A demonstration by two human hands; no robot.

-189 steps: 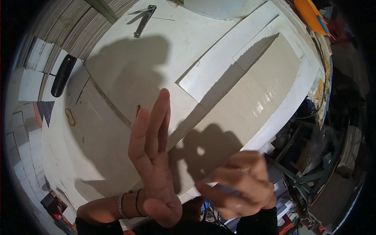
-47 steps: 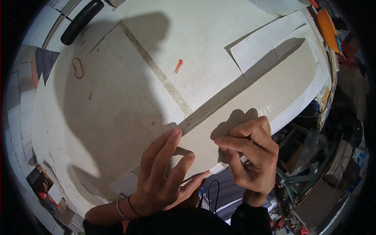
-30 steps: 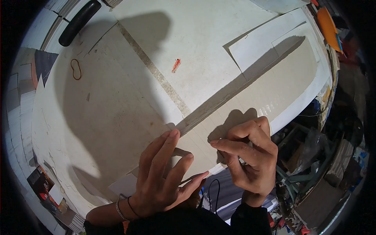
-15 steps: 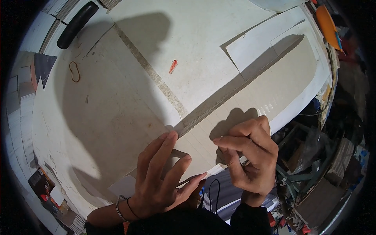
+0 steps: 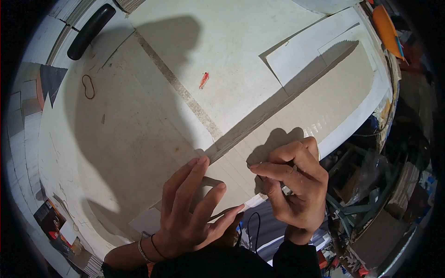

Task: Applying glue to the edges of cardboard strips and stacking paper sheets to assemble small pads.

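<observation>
A long beige stack of what look like thin paper or card sheets (image 5: 308,113) lies slantwise along the table's near right side, its layered far edge casting a shadow. At the stack's near left end, my left hand (image 5: 192,211) has its fingers spread, with fingertips at the corner and over the surface. It wears a chain bracelet and a dark band. Over the stack's near half, my right hand (image 5: 296,183) is closed in a pinch, thumb against index finger, the other fingers curled. Whatever is between its fingertips is too small or hidden to make out.
On the pale table (image 5: 153,120) are a rubber band (image 5: 88,87), a small red piece (image 5: 204,80) and white sheets (image 5: 303,51). A black curved handle (image 5: 92,31) sits far left, an orange object (image 5: 387,30) far right. Clutter (image 5: 371,194) fills the floor at right.
My right hand has shifted very slightly to the left over the stack, still pinched. My left hand keeps its place.
</observation>
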